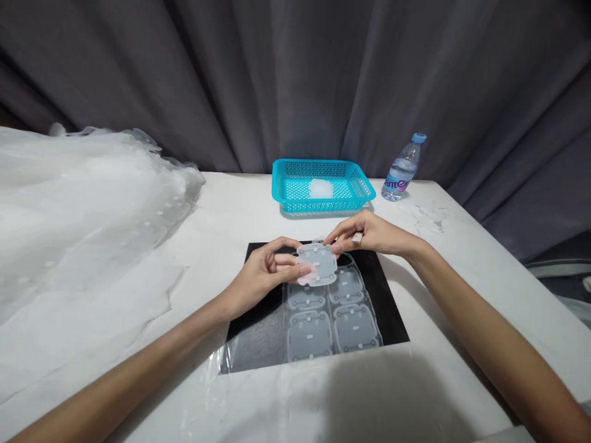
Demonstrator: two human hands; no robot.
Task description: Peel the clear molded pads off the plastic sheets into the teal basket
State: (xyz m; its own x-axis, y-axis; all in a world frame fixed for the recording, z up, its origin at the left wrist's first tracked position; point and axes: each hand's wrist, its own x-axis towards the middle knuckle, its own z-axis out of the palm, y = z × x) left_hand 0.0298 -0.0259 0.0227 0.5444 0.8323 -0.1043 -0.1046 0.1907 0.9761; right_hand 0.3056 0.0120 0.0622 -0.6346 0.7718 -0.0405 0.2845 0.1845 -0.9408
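My left hand [258, 269] is closed on a thin, translucent rounded-square film piece [323, 271], with the thumb on its face. Small pale dots and dashes mark that piece. At its upper right edge, the fingertips of my right hand [372, 234] pinch the same piece. A small pale scrap [357, 237] shows against the right fingers; I cannot tell what it is. Just below both hands, a clear plastic sheet [310, 335] bearing several similar shapes lies over a black mat [392, 317].
At the back stands a blue perforated basket [325, 205] holding some whitish translucent pieces [321, 188]. A water bottle [401, 172] is upright to its right. Crumpled clear plastic sheeting [92, 203] heaps up on the left of the white table [231, 209]. A grey curtain [300, 80] hangs behind.
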